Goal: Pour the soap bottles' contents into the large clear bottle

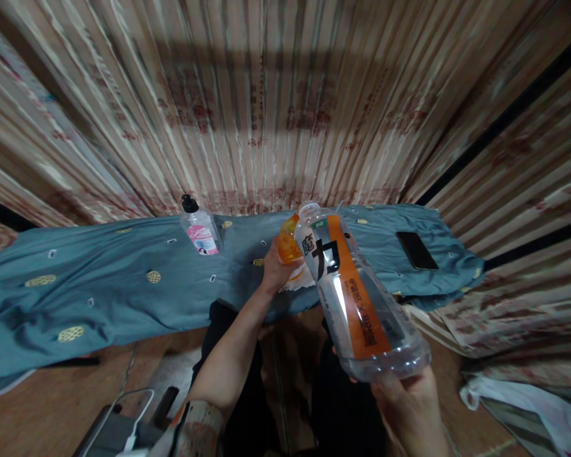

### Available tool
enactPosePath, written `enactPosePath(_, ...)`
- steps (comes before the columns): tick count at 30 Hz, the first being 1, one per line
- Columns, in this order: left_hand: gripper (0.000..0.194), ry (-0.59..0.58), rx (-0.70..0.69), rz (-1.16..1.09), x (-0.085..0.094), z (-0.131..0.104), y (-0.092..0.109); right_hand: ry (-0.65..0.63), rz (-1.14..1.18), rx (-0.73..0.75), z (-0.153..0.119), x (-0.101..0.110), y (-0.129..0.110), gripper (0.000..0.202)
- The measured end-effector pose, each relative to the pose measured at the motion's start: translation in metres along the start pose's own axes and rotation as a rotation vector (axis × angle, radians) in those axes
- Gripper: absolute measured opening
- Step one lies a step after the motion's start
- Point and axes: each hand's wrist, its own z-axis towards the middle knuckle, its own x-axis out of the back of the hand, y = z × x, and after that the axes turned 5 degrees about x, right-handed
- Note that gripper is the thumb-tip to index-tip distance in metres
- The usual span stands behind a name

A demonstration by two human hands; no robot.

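Gripping big clear bottle [361, 298] at the base w/ R hand [406, 406], closed round it; neck up-left, tilted, looks uncapped, seemingly empty. Holding amber container [289, 246] in L hand [276, 263], fingers wrapped round, at the cloth near its middle, partly behind big bottle's neck; can't tell if touching it. Hands well apart from e/o, both occupied.

Re writing: on big bottle, orange label [356, 298] lengthwise, big black char reading approx 力, more black lettering nearer the neck, small green patch w/ pale print up top. Lower down, small dark chars w/ an "×" in between; can't read the rest, no brand I'd swear to. On pump bottle [200, 230], clear w/ black pump, pink/white label [202, 240], txt too small to read. Standing well left of L hand, on blue cloth [124, 273] w/ yellow oval motifs + small white tags.

Also on cloth: phone [416, 250], black, dark screen, far R; white sheet [299, 278] w/ orange marks, just by L hand.
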Motion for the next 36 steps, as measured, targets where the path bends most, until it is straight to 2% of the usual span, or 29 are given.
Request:
enactPosePath(4, 0.055, -0.004, 0.008, -0.011, 0.000, 0.000, 0.000, 0.021, -0.021, 0.012, -0.001, -0.001, -0.002, 0.086)
enactPosePath(9, 0.058, 0.007, 0.001, -0.007, 0.000, 0.000, -0.002, -0.067, -0.058, 0.058, 0.003, 0.006, -0.001, 0.084)
enactPosePath(14, 0.059, 0.005, -0.016, -0.011, 0.000, 0.001, -0.003, -0.067, -0.079, 0.131, 0.003, 0.008, 0.001, 0.082)
enactPosePath(27, 0.054, 0.017, -0.052, 0.010, 0.000, 0.000, -0.005, -0.127, -0.069, 0.128, 0.002, 0.012, 0.004, 0.082)
enactPosePath(36, 0.052, 0.011, -0.071, 0.016, 0.000, 0.001, -0.007, -0.093, -0.054, 0.125, 0.000, 0.010, 0.005, 0.082)
